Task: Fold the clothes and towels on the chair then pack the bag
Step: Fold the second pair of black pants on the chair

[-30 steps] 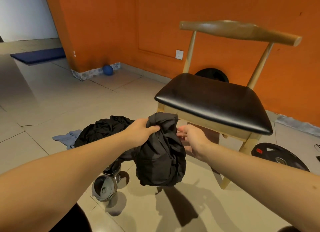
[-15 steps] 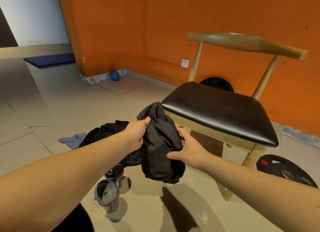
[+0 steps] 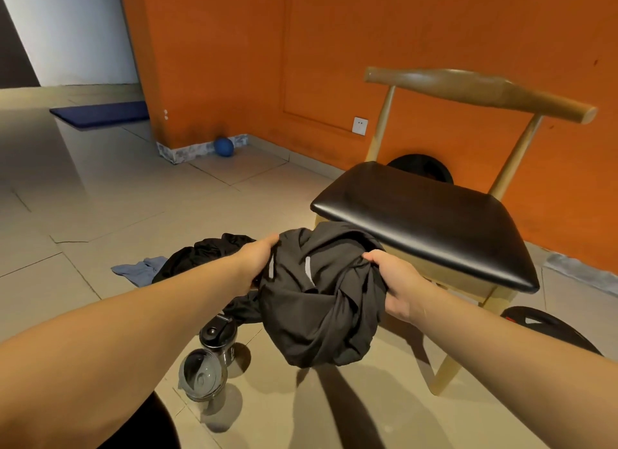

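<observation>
A crumpled black garment [image 3: 317, 301] with small grey reflective strips hangs in the air in front of the chair [image 3: 424, 214]. My left hand [image 3: 257, 261] grips its upper left edge. My right hand [image 3: 391, 281] grips its upper right edge, fingers curled into the cloth. The chair has a black padded seat with nothing on it and a wooden frame. On the floor behind my left arm lie a black pile of clothing [image 3: 200, 254] and a blue-grey cloth [image 3: 140, 269].
Two dark shaker bottles [image 3: 217, 338] [image 3: 200, 378] stand on the tiled floor under the garment. Black weight plates lie right of the chair [image 3: 541, 324] and behind it [image 3: 421, 167]. A blue ball [image 3: 223, 146] sits by the orange wall, a blue mat [image 3: 100, 114] farther left.
My right hand moved from under the garment's side to grip its upper right edge. The garment has spread wider between both hands and turned, showing grey strips.
</observation>
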A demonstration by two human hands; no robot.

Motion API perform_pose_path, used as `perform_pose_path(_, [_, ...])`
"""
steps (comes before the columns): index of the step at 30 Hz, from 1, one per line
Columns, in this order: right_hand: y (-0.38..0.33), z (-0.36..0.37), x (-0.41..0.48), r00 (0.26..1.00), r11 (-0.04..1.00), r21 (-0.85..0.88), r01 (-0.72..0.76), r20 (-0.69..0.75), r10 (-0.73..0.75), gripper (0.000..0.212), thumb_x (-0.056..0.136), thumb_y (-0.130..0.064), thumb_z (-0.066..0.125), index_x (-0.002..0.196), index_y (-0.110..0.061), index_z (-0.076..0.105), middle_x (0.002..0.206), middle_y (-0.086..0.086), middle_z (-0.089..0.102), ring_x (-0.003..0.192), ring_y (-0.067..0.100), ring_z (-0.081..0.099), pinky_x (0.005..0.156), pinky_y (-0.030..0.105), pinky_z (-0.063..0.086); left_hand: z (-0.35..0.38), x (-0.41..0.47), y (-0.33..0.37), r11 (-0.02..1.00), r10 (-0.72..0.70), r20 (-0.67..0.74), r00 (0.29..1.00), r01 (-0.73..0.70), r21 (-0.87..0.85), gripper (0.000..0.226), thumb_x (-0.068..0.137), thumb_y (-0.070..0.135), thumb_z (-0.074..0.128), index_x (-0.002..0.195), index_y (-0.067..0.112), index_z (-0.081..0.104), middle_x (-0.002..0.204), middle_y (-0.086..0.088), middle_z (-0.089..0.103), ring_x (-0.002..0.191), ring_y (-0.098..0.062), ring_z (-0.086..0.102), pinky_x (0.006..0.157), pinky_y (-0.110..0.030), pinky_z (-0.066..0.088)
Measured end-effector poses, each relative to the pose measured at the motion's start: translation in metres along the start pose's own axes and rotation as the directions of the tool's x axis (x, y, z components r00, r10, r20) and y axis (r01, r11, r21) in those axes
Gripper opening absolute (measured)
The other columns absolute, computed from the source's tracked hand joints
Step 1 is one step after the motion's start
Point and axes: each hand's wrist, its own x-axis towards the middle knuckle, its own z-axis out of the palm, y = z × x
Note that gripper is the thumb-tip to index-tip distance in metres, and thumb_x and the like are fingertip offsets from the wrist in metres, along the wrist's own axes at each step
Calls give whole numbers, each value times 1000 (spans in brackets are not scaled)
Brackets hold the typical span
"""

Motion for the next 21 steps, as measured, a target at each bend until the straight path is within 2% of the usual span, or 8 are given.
perform_pose_path(2, [-1, 3, -3, 1000, 1000, 21, 1, 7, -1, 25, 105, -16, 52, 124, -4, 62, 103, 18, 77, 92, 33, 76, 80, 42, 59, -5, 12, -7, 926, 98, -178, 979, -24, 377, 69, 97, 60, 48, 138, 4, 53, 132, -17, 62, 117, -37, 60, 101, -46, 49])
perform_pose_path(4, [0, 6, -4, 1000, 1000, 26, 0, 5, 0, 25, 104, -17, 54, 123, -4, 63, 102, 18, 77, 90, 34, 76, 79, 42, 59, -4, 12, -6, 787, 294, -170, 941, -137, 601, 54, 100, 49, 49, 120, 0, 58, 108, -23, 65, 96, -36, 64, 87, -42, 52])
perform_pose_path(8, [0, 12, -3, 999, 999, 28, -31, 26, 30, 31, 102, -19, 57, 128, -3, 61, 109, 21, 75, 100, 39, 74, 94, 49, 57, 1, -15, -1, 770, 268, 262, 927, -370, 520, 12, 99, 14, 56, 108, 6, 59, 87, -9, 65, 74, -19, 62, 73, -33, 55])
perform_pose_path(11, [-1, 16, -6, 997, 997, 54, -53, 58, 49, 29, 103, -20, 56, 126, -3, 61, 110, 22, 75, 103, 39, 73, 94, 49, 57, 15, -36, -5, 610, 176, 507, 844, -498, 616, 32, 94, 18, 69, 120, 21, 50, 101, 10, 56, 89, -9, 56, 82, -24, 47])
perform_pose_path(13, [0, 16, -7, 995, 996, 64, -64, 84, 59, 31, 103, -22, 54, 127, -3, 61, 114, 21, 74, 108, 38, 71, 94, 49, 56, 21, -33, -11, 581, 246, 529, 812, -561, 590, 42, 96, 29, 70, 129, 32, 43, 111, 20, 55, 100, -2, 55, 89, -18, 42])
perform_pose_path(16, [-2, 11, -8, 994, 997, 65, -53, 101, 46, 33, 104, -22, 51, 129, -3, 62, 117, 21, 73, 111, 37, 70, 99, 48, 54, 19, -22, -11, 573, 383, 484, 787, -613, 543, 10, 102, 21, 61, 110, 27, 60, 96, 12, 67, 83, -6, 61, 77, -20, 47])
perform_pose_path(18, [-7, 3, -7, 997, 999, 41, -22, 78, 19, 31, 105, -23, 52, 127, -4, 63, 116, 19, 74, 109, 36, 71, 95, 46, 55, 13, -18, -4, 603, 374, 435, 819, -571, 557, 9, 104, 19, 56, 100, 21, 64, 83, 3, 66, 69, -15, 58, 66, -24, 43])
perform_pose_path(21, [-8, -7, -5, 1000, 995, -100, -3, 0, 3, 27, 103, -26, 59, 122, -9, 67, 107, 14, 78, 99, 33, 75, 85, 43, 58, 8, -23, 7, 739, 390, 342, 855, -512, 438, 20, 105, 15, 49, 108, 15, 69, 94, 3, 72, 85, -13, 64, 73, -23, 48])
